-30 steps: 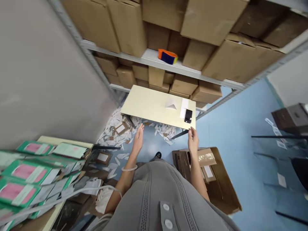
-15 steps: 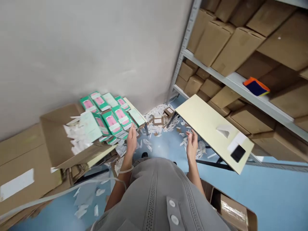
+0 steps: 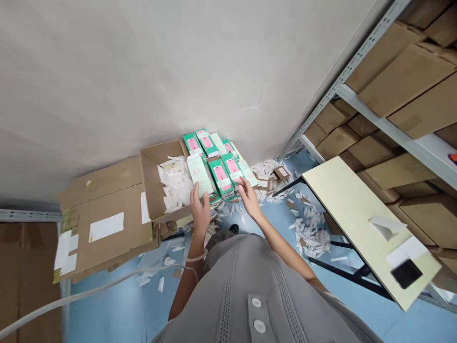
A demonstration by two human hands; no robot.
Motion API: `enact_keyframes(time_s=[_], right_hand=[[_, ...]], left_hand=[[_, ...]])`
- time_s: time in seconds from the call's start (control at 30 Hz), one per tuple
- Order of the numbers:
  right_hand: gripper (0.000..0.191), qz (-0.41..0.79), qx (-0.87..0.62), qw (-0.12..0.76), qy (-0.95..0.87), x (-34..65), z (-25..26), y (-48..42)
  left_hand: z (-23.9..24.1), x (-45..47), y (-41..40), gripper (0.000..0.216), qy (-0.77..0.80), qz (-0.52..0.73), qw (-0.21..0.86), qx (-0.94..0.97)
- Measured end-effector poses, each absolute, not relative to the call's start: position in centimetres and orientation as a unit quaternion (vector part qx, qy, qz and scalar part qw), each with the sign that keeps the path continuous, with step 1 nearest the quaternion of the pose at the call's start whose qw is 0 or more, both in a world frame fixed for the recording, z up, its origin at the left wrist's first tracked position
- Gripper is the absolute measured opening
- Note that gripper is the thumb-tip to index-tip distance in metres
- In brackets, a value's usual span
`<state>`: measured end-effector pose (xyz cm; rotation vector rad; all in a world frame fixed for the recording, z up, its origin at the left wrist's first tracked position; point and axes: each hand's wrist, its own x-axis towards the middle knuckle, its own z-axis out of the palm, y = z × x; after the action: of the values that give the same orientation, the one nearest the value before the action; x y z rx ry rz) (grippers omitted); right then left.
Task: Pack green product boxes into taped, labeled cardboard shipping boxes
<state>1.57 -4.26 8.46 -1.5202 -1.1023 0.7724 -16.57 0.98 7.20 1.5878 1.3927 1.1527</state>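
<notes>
My left hand is open, with its fingertips at the lower end of a pale green box that lies beside the open carton; whether they touch it I cannot tell. My right hand is also open, its fingers apart, at the front edge of the pile next to a green box with a pink picture. Several more such boxes, one of them a green and pink box, lie close together toward the wall. White paper strips partly fill the open cardboard carton.
Flat cardboard with white labels lies to the left. A cream table at right carries a black phone and a folded white piece. Shelving with cartons stands behind it. Paper scraps litter the blue floor. A pale cable crosses at left.
My view has turned left. Both hands have moved to the pile of boxes, the right hand coming across from beside the cream table.
</notes>
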Motion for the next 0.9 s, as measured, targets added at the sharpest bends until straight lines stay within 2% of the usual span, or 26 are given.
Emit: enact_keyframes(time_s=[0.07,0.23,0.3,0.5,0.67,0.9], right_hand=[[0.06,0.349,-0.613,0.512,-0.49,-0.1,7.5,-1.4],[0.07,0.404,-0.602,0.466,-0.507,-3.8,4.4,3.7],[0.072,0.407,-0.601,0.456,-0.515,-4.8,3.6,4.5],[0.072,0.405,-0.575,0.483,-0.522,-5.9,4.2,4.2],[0.075,0.415,-0.553,0.529,-0.493,-5.3,6.2,2.0],[0.077,0.366,-0.569,0.597,-0.431,1.0,9.5,-2.3]], left_hand=[[5.8,-17.0,2.4,0.06,0.563,0.45,0.352,0.597],[2.4,-17.4,5.5,0.064,0.576,0.43,0.452,0.529],[2.2,-17.5,6.0,0.062,0.572,0.418,0.459,0.537],[4.1,-17.6,5.9,0.058,0.573,0.386,0.405,0.599],[6.3,-16.0,4.2,0.058,0.562,0.401,0.405,0.599],[10.9,-8.4,1.3,0.057,0.478,0.419,0.404,0.658]])
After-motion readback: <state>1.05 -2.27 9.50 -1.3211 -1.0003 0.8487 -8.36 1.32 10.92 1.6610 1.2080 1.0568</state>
